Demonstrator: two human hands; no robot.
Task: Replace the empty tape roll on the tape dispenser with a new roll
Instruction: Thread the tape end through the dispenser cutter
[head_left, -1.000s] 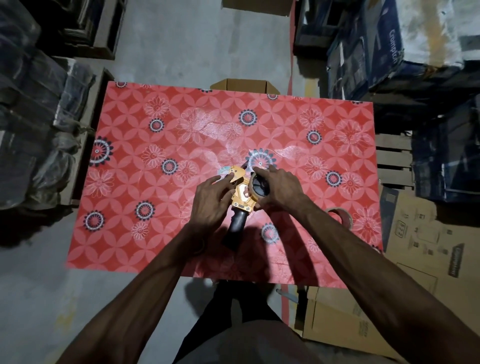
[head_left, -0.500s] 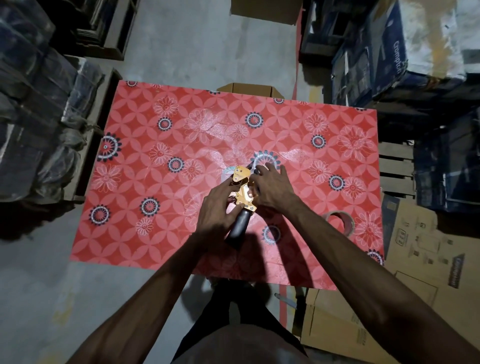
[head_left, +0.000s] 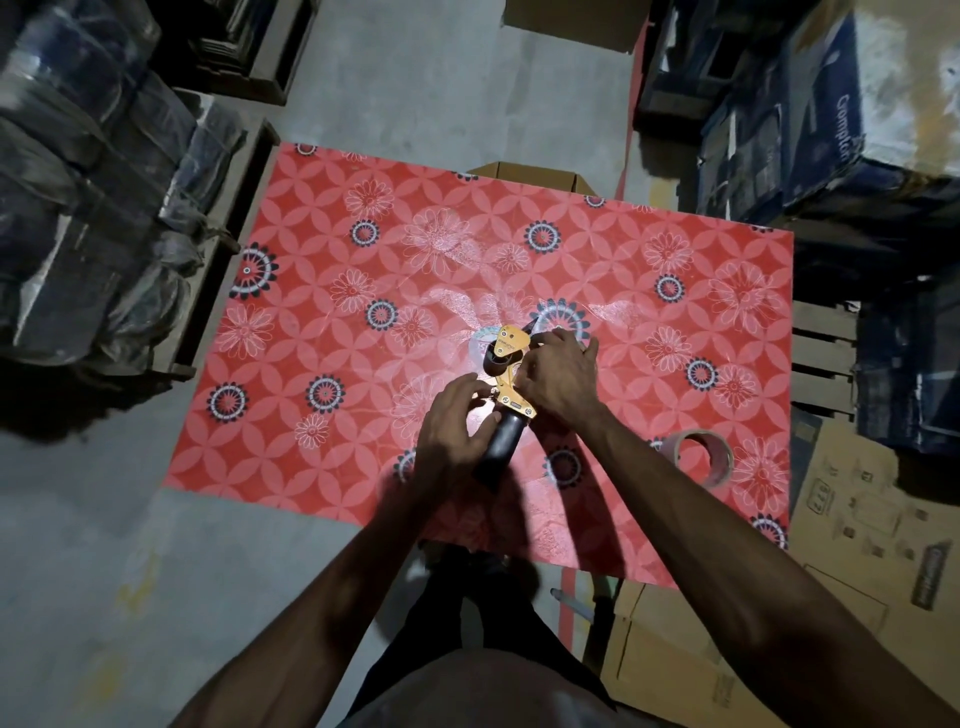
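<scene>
An orange tape dispenser (head_left: 510, 347) with a black handle (head_left: 500, 441) lies over the middle of the red patterned table (head_left: 322, 332). My left hand (head_left: 451, 427) wraps the handle from the left. My right hand (head_left: 557, 375) closes over the dispenser's right side, hiding whatever sits on its spindle. A roll of tape (head_left: 702, 457) lies flat on the table to the right, apart from both hands. A pale round disc (head_left: 480, 345) shows on the table just left of the dispenser's head.
Cardboard boxes (head_left: 872, 551) stand low at the right of the table, blue cartons (head_left: 810, 104) are stacked at the far right. Wrapped bundles (head_left: 78, 218) on a pallet line the left. One open box (head_left: 530, 170) sits behind the table's far edge.
My right hand has shifted from the roll area onto the dispenser's side, and the dispenser has turned so its orange plate faces up. My left hand slid down onto the handle.
</scene>
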